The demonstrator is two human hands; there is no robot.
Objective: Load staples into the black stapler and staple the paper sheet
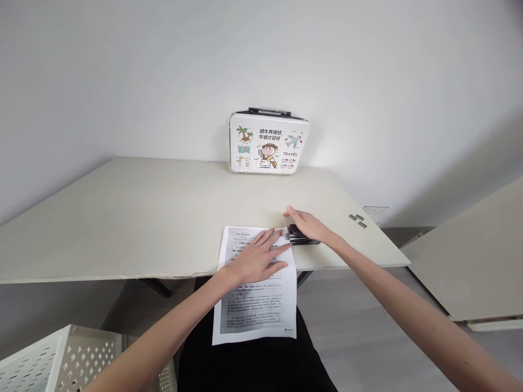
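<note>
1. Head view, materials and shapes: broad table [122,218] with a matte, pale beige top, thin edge, slightly worn along the near side. On it, against the plain white wall, a small rounded-corner case [268,142], glossy white, printed with cartoon figures, a palm and a plane, black handle on top, standing upright.
2. Printed paper [255,294]: white, rectangular, dense with grey-black text; upper part flat on the table, lower part hanging over the near edge above black cloth [253,359] in the lap.
3. Stapler [300,235]: black, long and low, metal glinting at its mouth, set at the paper's upper right corner, mouth toward the sheet.
4. Well to the right on the table, loose staple strips [357,220]: short, grey, metallic, apart from everything else.
5. Lower left: white perforated basket [61,354], hard-walled, with rows of small punched holes. Far right: second pale board [469,256], separate from the table.
6. Left hand [257,258]: palm down, wide open, fingers spread and straight, pressed flat on the paper's upper half; gripping nothing.
7. Right hand [308,224]: palm down on top of the stapler, fingers nearly straight and together, covering its rear half; not seen to curl around it.
</note>
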